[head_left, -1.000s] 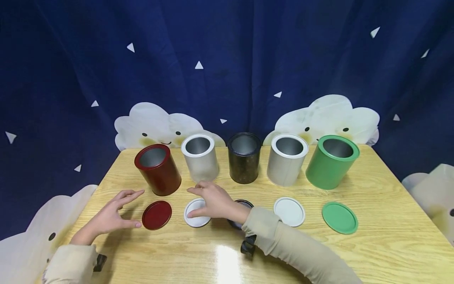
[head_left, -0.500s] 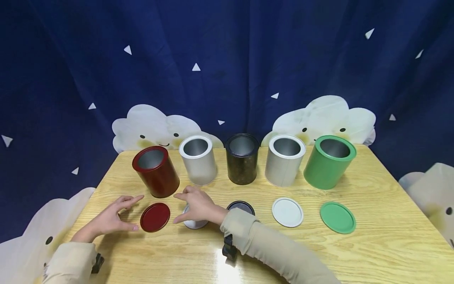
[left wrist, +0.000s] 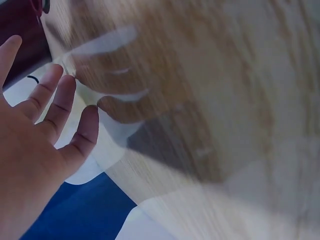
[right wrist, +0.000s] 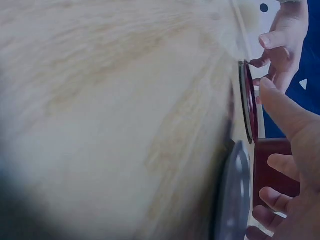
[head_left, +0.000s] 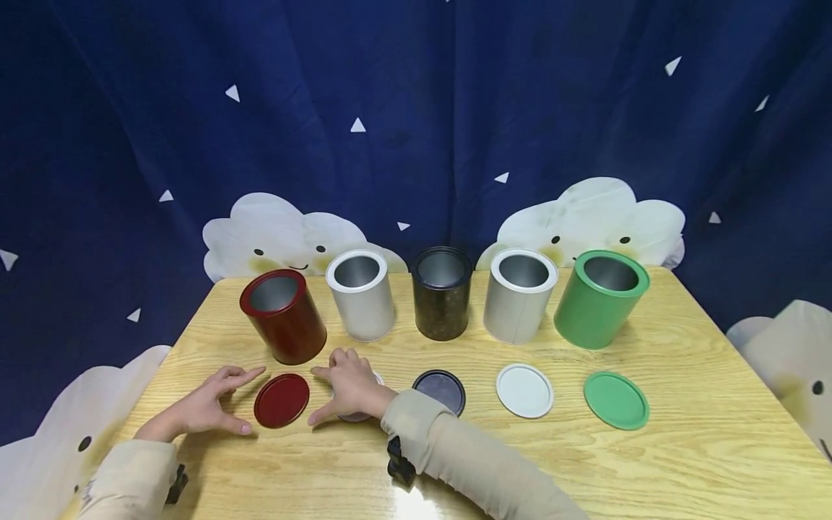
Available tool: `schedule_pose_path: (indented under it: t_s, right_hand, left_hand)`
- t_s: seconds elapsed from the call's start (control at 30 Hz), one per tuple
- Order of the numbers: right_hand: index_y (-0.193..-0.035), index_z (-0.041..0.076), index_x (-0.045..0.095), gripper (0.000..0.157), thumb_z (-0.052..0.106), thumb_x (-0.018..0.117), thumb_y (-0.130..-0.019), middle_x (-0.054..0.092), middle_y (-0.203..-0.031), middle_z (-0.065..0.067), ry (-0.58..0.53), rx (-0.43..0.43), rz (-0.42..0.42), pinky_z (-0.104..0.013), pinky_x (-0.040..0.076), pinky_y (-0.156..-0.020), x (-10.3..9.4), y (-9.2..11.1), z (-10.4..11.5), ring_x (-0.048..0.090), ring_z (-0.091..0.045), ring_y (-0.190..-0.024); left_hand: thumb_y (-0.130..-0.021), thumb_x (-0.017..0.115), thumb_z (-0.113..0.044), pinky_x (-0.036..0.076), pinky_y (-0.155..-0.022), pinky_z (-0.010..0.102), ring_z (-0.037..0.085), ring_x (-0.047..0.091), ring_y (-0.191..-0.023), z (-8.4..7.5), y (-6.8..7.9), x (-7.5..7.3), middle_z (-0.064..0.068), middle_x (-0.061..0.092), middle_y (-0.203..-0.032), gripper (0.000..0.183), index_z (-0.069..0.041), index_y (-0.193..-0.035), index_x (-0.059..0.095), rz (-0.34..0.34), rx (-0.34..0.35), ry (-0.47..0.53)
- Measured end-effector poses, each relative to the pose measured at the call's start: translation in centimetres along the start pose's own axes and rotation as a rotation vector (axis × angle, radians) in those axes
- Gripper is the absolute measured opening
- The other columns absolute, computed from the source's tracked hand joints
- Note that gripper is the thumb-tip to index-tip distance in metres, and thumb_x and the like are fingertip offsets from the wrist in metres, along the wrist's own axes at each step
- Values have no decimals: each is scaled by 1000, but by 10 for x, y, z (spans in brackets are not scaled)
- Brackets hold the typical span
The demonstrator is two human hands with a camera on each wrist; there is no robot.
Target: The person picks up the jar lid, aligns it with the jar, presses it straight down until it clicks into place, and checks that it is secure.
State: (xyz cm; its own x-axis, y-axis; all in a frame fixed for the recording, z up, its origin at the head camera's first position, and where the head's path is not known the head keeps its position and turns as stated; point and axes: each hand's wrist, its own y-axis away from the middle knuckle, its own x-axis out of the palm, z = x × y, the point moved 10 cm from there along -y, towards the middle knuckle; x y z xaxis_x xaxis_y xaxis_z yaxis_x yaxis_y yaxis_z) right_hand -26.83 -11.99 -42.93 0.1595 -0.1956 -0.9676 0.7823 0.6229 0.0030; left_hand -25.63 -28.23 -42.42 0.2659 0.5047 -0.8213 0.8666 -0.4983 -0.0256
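Observation:
A dark red lid [head_left: 282,401] lies on the wooden table between my two hands. Left of it is my left hand [head_left: 203,404], thumb and index finger spread toward its edge, holding nothing. My right hand [head_left: 351,388] is to its right, thumb and index also apart and pointing at the lid, with nothing in its grasp. Under the right hand a white lid [head_left: 379,378] is mostly hidden. Just behind the red lid stands a dark red can [head_left: 295,328], without its top. The right wrist view shows the red lid [right wrist: 248,102] beyond my right fingertips.
Along the back stand a white can [head_left: 367,310], a black can [head_left: 442,310], another white can [head_left: 516,310] and a green can [head_left: 593,314], all uncovered. In front lie a black lid [head_left: 440,391], a white lid [head_left: 524,391] and a green lid [head_left: 616,400].
My right hand has moved left across the white lid toward the red one, uncovering the black lid. My left hand stays nearly where it was. The cans and lids have stayed put.

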Motion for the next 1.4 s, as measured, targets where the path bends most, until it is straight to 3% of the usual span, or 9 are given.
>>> schedule_pose_path:
  t_s: [0.2, 0.33, 0.57, 0.9, 1.17, 1.4]
  right_hand:
    - [-131, 33, 49, 87, 71, 69, -55, 37, -94, 5, 67, 38, 36, -24, 22, -63, 10, -2, 2, 30, -13, -83]
    - [-131, 34, 49, 88, 71, 70, -54, 36, -95, 5, 83, 63, 56, -26, 22, -64, 13, -3, 2, 31, -14, -86]
    - [-130, 37, 50, 86, 72, 68, -54, 39, -97, 5, 158, 94, 57, -28, 21, -65, 14, -6, 5, 32, -15, -89]
    - [-127, 38, 52, 79, 71, 67, -58, 39, -92, 6, 188, 103, 51, -28, 20, -64, 15, -10, 12, 30, -14, -84]
    - [-123, 36, 57, 68, 68, 66, -63, 43, -96, 6, 167, 122, 19, -29, 23, -66, 18, -12, 15, 34, -13, -88]
    - [-122, 34, 58, 66, 67, 65, -65, 44, -97, 7, 165, 133, 10, -28, 24, -65, 18, -12, 15, 36, -12, -90]
  left_hand:
    - [-55, 85, -33, 31, -74, 41, 32, 35, -97, 4, 1, 3, 11, 40, -108, 88, -14, -133, 48, 10, -14, -59]
    - [-53, 84, -40, 28, -73, 39, 30, 32, -95, 6, 1, 7, 8, 36, -108, 92, -12, -133, 48, 38, -41, -80]
    - [-52, 82, -48, 34, -68, 38, 31, 34, -94, 9, 1, 13, 9, 35, -113, 90, -14, -129, 51, 74, -111, -162]
    - [-56, 79, -51, 33, -60, 34, 27, 36, -91, 5, -2, 14, 5, 38, -108, 84, -12, -126, 55, 41, -138, -245]
    - [-56, 78, -53, 36, -58, 30, 21, 40, -83, -8, -7, 10, 4, 44, -99, 81, -8, -121, 60, -13, -56, -357]
    - [-55, 78, -53, 37, -58, 28, 17, 40, -80, -14, -8, 9, 1, 44, -94, 78, -7, -116, 63, -48, 1, -372]
